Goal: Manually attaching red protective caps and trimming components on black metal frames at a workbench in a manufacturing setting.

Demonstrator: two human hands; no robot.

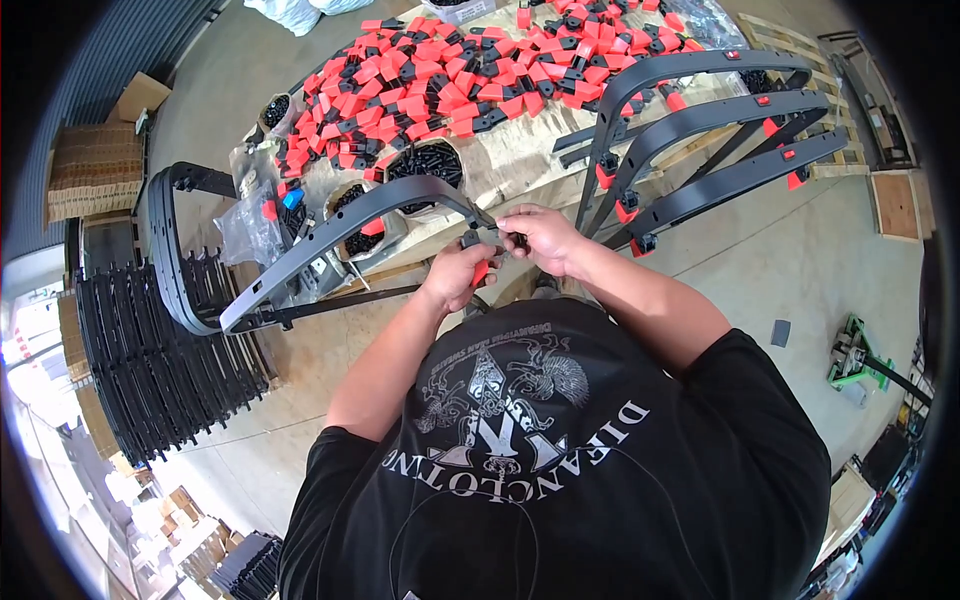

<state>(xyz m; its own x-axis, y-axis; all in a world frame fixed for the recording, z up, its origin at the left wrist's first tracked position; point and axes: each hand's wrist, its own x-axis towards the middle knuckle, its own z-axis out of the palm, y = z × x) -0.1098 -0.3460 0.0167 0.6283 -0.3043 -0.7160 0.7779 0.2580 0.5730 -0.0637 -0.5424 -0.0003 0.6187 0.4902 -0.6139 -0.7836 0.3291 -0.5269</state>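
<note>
Curved black bar [340, 225] is reaching its end over the tabletop's near edge, where the left hand [455, 275] is gripping a red-and-black clip [481, 268] and the right hand [540, 238] is pinching the bar's tip; a slipping pinch could be dropping the clip.

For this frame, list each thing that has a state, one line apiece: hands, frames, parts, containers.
Left hand: closed on a red-and-black clip.
Right hand: pinching the end of the curved frame.
Curved frame: held, tilted, no clip on yet.
Three frames: clips fitted, leaning on the table.
Red clips: loose heap.
Screw tub: open, full.
Black frames: stacked on the floor.
</note>
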